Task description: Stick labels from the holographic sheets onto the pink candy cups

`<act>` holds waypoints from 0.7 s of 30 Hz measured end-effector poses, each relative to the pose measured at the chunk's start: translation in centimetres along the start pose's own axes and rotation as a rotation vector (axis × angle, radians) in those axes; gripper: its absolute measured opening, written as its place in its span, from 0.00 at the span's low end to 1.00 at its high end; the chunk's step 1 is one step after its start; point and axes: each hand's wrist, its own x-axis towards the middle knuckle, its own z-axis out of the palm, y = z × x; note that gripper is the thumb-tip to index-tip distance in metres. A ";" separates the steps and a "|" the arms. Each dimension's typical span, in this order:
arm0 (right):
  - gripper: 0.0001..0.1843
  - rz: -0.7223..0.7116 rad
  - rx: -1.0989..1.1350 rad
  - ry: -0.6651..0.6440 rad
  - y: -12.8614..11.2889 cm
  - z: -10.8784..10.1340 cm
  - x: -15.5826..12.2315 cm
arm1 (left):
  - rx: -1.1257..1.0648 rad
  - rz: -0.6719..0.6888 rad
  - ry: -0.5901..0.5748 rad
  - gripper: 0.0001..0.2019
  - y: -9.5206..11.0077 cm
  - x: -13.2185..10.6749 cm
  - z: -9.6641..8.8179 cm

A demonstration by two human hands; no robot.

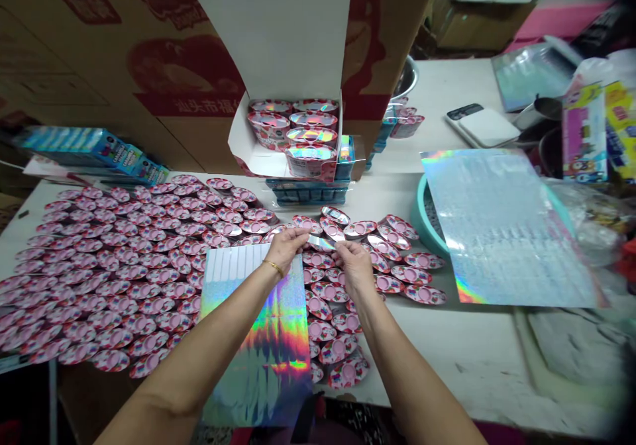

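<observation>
A small shiny holographic sticker [322,242] is stretched between my two hands. My left hand [287,249], with a gold bangle at the wrist, pinches its left end. The right end is pinched by my right hand [354,265]. Just beneath and around them stand oval pink-and-red tubs [330,291], packed close together. Beyond my fingers, one tub [334,216] has a shiny strip across its top. A rainbow-sheened sticker sheet [258,346] lies under my left forearm, with pale peeled stripes along its upper part.
A white display box [256,157] holding several shiny-topped tubs stands at the back against a brown carton [189,117]. To the right, another holographic sheet [511,226] covers part of a turquoise basin [422,216]. Blue boxes [99,150] sit far left; a white scale [484,127] is back right.
</observation>
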 end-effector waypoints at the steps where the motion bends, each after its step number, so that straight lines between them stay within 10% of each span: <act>1: 0.14 -0.024 -0.007 0.024 0.3 0.0 0.1 | 0.006 0.018 0.003 0.17 -0.1 0.5 0.3; 11: 0.07 -0.494 -0.615 0.458 2.3 0.0 2.5 | 0.601 0.326 0.117 0.13 -0.6 5.5 3.5; 21: 0.08 -0.639 -1.011 0.417 2.4 0.0 3.6 | 1.062 0.399 0.123 0.17 -0.1 6.1 4.4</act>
